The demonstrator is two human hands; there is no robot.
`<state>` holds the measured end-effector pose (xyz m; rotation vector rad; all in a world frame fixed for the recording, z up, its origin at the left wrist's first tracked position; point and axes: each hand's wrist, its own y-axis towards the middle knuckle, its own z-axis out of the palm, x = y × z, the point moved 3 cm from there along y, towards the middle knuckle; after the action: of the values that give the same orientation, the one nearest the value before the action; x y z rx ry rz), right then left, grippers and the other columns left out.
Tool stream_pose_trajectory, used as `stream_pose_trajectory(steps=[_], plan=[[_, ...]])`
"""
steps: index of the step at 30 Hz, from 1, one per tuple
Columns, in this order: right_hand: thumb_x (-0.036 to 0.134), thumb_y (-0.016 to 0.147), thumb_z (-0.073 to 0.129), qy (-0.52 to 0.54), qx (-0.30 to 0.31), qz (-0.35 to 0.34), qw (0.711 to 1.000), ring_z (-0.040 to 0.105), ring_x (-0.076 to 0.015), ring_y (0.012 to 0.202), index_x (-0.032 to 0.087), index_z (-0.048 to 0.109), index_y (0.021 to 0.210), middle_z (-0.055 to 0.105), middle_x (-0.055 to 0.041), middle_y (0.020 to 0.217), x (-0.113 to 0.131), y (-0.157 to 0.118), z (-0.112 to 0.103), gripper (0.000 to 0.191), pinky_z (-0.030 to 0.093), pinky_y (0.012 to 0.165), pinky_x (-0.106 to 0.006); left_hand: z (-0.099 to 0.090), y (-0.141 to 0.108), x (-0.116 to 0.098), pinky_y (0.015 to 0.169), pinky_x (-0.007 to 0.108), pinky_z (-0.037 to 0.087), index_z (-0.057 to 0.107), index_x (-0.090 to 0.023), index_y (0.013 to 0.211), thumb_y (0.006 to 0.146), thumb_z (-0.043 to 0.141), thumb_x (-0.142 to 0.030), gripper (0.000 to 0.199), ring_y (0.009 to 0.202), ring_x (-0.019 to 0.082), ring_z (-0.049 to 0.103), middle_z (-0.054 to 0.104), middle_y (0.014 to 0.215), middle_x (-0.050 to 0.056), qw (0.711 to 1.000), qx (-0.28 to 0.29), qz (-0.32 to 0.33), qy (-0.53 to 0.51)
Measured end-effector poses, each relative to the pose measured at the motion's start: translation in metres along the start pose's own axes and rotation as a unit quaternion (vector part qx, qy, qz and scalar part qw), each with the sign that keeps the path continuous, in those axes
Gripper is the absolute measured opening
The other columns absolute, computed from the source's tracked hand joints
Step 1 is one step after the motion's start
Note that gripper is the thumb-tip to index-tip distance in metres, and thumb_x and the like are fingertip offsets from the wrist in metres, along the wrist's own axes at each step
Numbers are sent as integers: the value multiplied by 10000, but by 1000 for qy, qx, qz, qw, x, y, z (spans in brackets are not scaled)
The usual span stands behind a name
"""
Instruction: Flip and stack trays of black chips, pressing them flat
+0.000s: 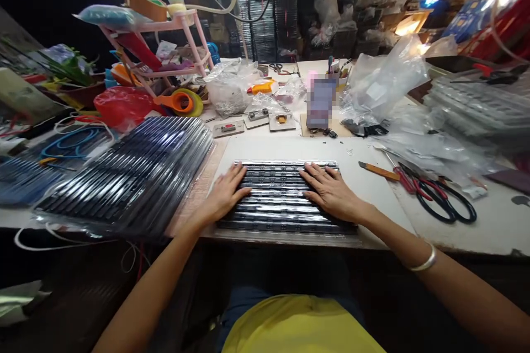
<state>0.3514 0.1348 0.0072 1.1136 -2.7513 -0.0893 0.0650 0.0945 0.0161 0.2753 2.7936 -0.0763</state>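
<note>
The left hand lies flat with its fingers spread, resting on the left end of a black tray. The right hand lies the same way on the right end. Both are open and grip nothing. The tray sits on a white board. Small dark bumps show along some of its long rows, but shine hides what is in others. To the left is a pile of black trays. Behind it, a pink rack holds a blue bag and a roll of tape. I cannot tell what the red bag holds. A tall thing behind the board is blurred into squares
</note>
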Motion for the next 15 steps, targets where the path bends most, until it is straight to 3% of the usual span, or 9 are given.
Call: stream_pose_trajectory(steps=[4,7,11,15], plan=[[444,977,232,70,-42,133,988,130,-255,1398,143,312,1431,175,-100,1522,-4,-53,2,551,302,1058,-502,3,-26,30,1134,441,157,257,-148,1445,911,306,-468,624,1394,190,213,244,1512,90,992,-43,-23,-120],[389,976,266,123,-102,221,962,278,-272,1354,127,362,1407,222,-144,1504,11,-80,4,514,374,1015,-484,8,-34,34,1135,452,170,399,-139,1379,892,350,-464,588,1363,207,298,362,1462,100,981,-95,-28,-166],[349,963,328,128,-193,278,932,407,-273,1281,132,476,1333,438,-170,1387,27,-87,5,454,381,1012,-482,11,-39,30,1115,419,270,579,-155,1229,859,444,-483,513,1293,223,420,538,1329,103,965,-177,-37,-192],[351,960,358,113,-214,287,927,436,-228,1262,165,519,1296,488,-124,1357,27,-88,4,417,382,1030,-420,14,-45,34,1085,392,340,661,-209,1103,836,503,-480,412,1231,228,491,644,1183,70,952,-241,-41,-185]])
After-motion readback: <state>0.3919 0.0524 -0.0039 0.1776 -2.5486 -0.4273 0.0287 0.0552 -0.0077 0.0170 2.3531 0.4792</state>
